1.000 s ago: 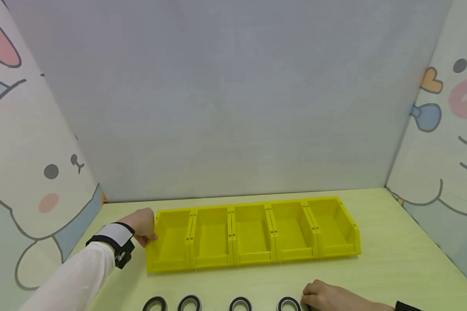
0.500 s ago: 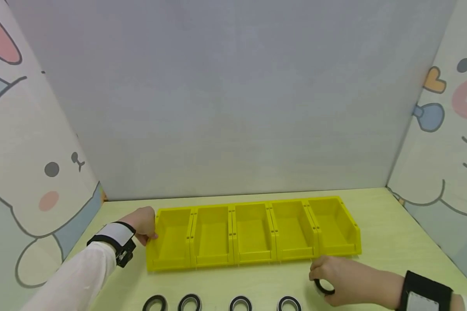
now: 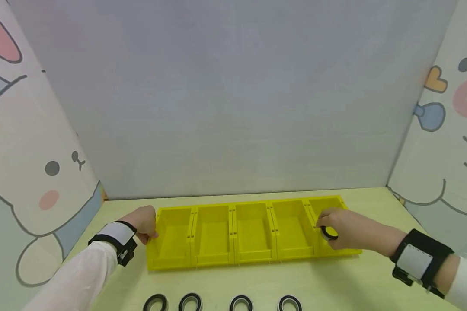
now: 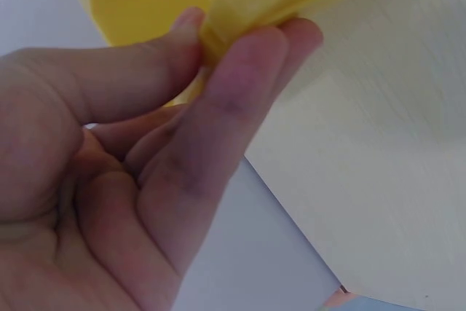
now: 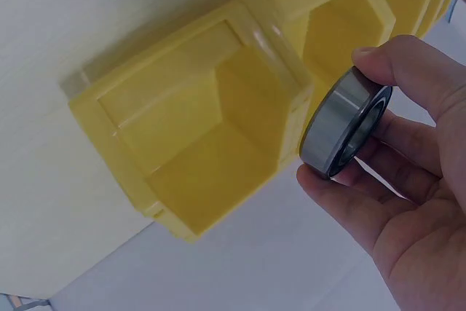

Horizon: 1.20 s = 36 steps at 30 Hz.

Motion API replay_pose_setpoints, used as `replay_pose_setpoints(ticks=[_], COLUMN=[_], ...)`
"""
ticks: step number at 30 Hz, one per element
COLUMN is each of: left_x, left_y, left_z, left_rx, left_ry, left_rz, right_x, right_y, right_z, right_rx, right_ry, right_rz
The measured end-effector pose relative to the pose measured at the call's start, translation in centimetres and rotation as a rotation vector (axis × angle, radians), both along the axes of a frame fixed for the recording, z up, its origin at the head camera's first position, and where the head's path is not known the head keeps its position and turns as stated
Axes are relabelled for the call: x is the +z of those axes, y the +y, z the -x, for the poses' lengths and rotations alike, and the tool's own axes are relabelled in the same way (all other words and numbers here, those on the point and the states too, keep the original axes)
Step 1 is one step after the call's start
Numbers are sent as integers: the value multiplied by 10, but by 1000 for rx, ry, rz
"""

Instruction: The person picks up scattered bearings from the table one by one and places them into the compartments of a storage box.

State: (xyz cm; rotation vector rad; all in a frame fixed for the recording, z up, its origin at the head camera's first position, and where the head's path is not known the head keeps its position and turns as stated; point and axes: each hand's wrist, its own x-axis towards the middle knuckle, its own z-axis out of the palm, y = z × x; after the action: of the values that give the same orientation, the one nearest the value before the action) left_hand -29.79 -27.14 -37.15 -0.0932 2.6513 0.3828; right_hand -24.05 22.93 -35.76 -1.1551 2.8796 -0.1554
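Steel bearing [image 5: 336,123] sits pinched in the right hand [image 3: 346,228], lower right of the head view, near the yellow bin row [image 3: 254,258]; left hand [image 3: 141,221] pinches the row's left end. Clipping a rim or slackening fingers could drop it.

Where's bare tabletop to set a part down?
Free: tabletop between the yellow bin row and the four bearings, plus the patch to their right. Crowded: the row's ends, left hand gripping one, right hand holding a fifth bearing at the other.
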Motion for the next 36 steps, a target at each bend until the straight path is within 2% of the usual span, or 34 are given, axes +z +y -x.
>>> replay_pose_setpoints(ticks=[4,10,15,19,23,29,36], left_x=[-3,-6,-6,-5,-6,-6,-4], left_y=[0,0,1,1,1,2,2], left_z=[2,4,3,3,5,6,4], left_rx=[10,11,5,5,10,33,29], left_ry=[7,20,27,27,22,12,19], left_rz=[-4,14,33,36,32,33,27], right_x=[-7,-26,-40,-52,-66,-84,-92], right_y=[5,7,8,11,12,12,8], right_z=[18,50,68,75,79,83,84], right_rx=[-40,-121,-149,-142,-181,-192,-217], right_ry=[15,-28,-34,-46,-98,-71,-93], right_rz=[-8,-49,-12,-5,3,13,61])
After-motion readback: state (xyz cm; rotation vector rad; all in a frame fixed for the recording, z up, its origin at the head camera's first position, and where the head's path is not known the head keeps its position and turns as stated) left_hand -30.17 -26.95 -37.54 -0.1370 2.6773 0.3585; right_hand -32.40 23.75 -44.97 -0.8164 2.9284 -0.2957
